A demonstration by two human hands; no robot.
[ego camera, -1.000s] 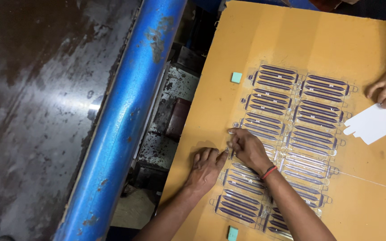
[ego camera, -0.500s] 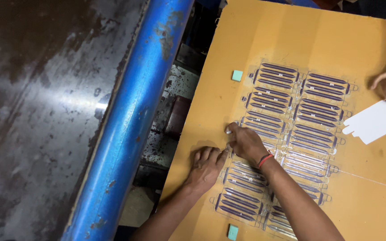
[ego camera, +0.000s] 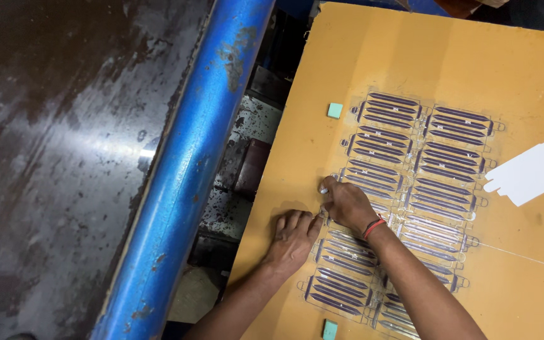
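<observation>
A clear plastic sheet (ego camera: 439,160) moulded into rows of long purple-striped pockets lies on an orange board (ego camera: 410,56). My right hand (ego camera: 345,204), with a red band at the wrist, pinches the sheet's left edge about halfway down the board. My left hand (ego camera: 292,241) lies flat on the board just left of the sheet, palm down, fingers pointing at the right hand and almost touching it. It holds nothing. My right forearm covers part of the lower pockets.
A white cut-out card (ego camera: 527,173) lies on the board's right side. Small green foam squares sit at the sheet's top left (ego camera: 335,110) and bottom (ego camera: 329,328). A scuffed blue beam (ego camera: 190,170) runs diagonally left of the board, with a dark stained metal surface (ego camera: 51,157) beyond it.
My right hand has slid a little up along the sheet's left edge. Another person's hand at the board's right edge has left the view. My left hand has stayed put.
</observation>
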